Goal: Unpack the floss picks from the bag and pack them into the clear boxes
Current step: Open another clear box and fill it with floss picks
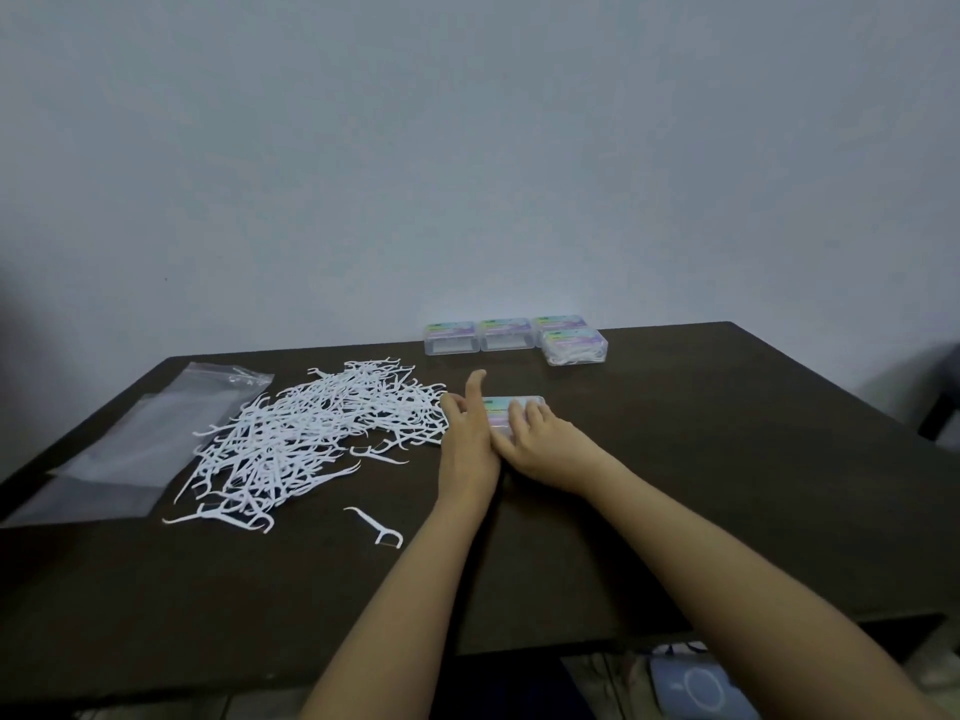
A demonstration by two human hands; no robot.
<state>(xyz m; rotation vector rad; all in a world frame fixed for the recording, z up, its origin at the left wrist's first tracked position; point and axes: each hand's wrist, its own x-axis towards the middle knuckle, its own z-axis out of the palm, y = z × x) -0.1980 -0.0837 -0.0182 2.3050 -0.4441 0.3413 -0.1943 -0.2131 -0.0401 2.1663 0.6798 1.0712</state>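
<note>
Dark brown wood of the table (675,511) fills your lower view, and both your bare forearms reach out across it. Nearest to you, a single floss pick (375,527) lies alone on the wood, just left of your left forearm. Beyond it spreads the loose pile of white floss picks (311,433), and left of that pile the clear plastic bag (140,444) lies flat. Your hands meet at a clear box (511,414) just right of the pile. Your right hand (543,441) lies over its lid, fingers bent down onto it and holding it. Your left hand (467,433) sits at the box's left end, 1 finger sticking straight up and the others curled; whether they grip the box cannot be told. Farther back, at the table's far edge by the pale wall (467,148), a row of 3 boxes (506,336) stands side by side, and a 4th box (575,348), packed with white picks, sits just in front of the right one.
</note>
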